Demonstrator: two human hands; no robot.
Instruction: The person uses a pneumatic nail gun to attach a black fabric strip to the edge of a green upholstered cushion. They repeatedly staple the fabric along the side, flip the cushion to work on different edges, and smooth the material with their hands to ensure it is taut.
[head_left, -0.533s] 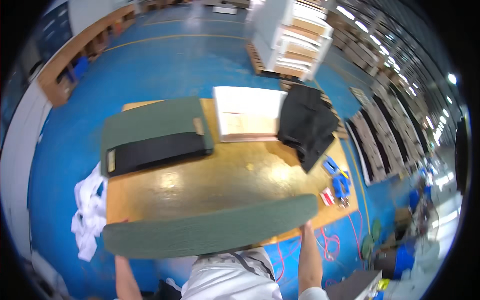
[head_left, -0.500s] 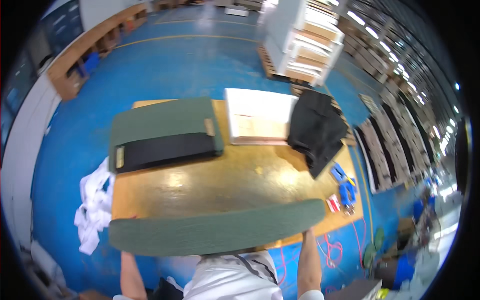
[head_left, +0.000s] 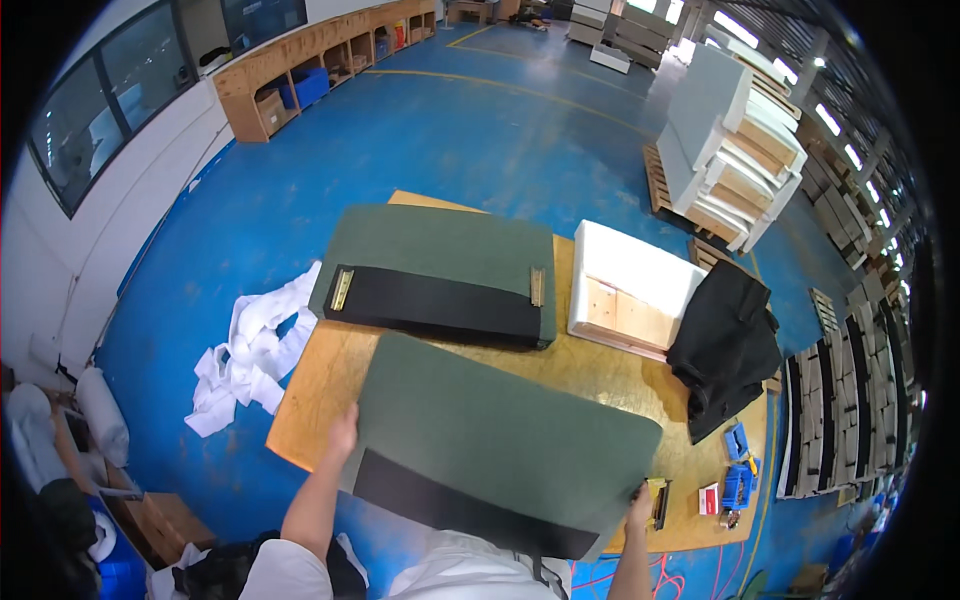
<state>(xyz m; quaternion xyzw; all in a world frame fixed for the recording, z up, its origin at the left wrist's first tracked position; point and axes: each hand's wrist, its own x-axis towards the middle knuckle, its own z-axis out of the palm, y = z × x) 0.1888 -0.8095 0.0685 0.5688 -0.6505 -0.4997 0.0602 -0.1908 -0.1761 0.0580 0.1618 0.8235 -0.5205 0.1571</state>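
Note:
A green fabric-covered panel [head_left: 510, 435] with a black strip along its near edge is held tilted over the front of the table, close to my body. My left hand [head_left: 343, 432] grips its left edge and my right hand [head_left: 639, 505] its lower right edge; the fingers are partly hidden behind it. Beside my right hand, a brass-coloured metal bracket [head_left: 657, 502] shows at the panel's edge. Farther back on the wooden table [head_left: 320, 385] lies a similar green panel [head_left: 450, 240] with a black strip [head_left: 435, 305] and a metal bracket at each end of it.
A white padded wooden frame [head_left: 635, 280] and black cloth [head_left: 725, 335] lie at the table's back right. Blue bins [head_left: 738, 485] and a small red-and-white box [head_left: 708, 499] sit near the right edge. White cloth [head_left: 255, 345] lies on the floor at left; stacked white pieces [head_left: 735, 150] stand behind.
The held panel, seen nearly edge-on before, has tipped so its broad face and black strip show. My left hand now shows at its left edge. The view has swung left.

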